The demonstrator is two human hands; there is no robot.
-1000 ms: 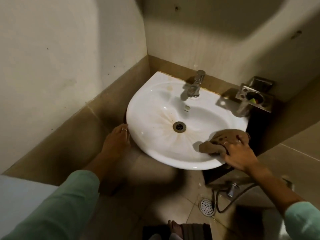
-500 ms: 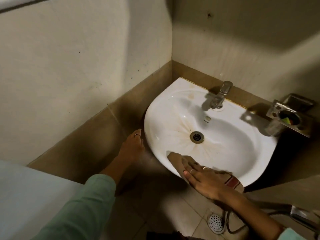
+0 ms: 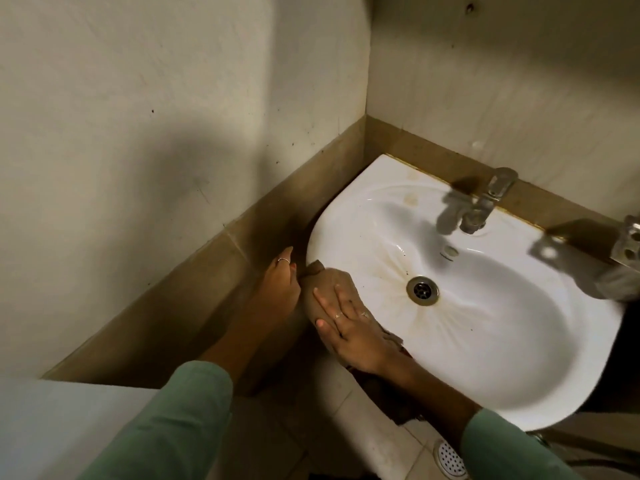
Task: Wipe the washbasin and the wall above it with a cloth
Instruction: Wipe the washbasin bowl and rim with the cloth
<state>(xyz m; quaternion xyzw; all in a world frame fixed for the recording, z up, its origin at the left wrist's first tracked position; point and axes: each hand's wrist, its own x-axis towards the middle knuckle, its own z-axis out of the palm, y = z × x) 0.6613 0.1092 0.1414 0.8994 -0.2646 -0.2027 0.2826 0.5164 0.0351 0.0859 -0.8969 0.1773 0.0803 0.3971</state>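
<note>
A white washbasin (image 3: pixel 485 358) is fixed in the corner, with brown stains around its metal drain (image 3: pixel 422 291). My right hand (image 3: pixel 349 329) lies flat on a brown cloth (image 3: pixel 329 282), pressing it against the basin's left front rim. A loose end of the cloth hangs below the rim under my wrist. My left hand (image 3: pixel 278 289) rests beside the basin's left edge, fingers together, touching the cloth's end; whether it grips anything is unclear. The pale wall (image 3: pixel 502 81) above the basin shows marks and specks.
A chrome tap (image 3: pixel 485 202) stands at the basin's back. A metal holder (image 3: pixel 628 244) is fixed at the right edge. Brown tile skirting (image 3: pixel 207 271) runs along both walls. A floor drain (image 3: pixel 448 459) lies below on the tiled floor, and a pale surface (image 3: pixel 52 427) is at lower left.
My right hand has slid the cloth along the front rim from the right side to the left edge. The view has shifted left, and my left hand stays beside the basin.
</note>
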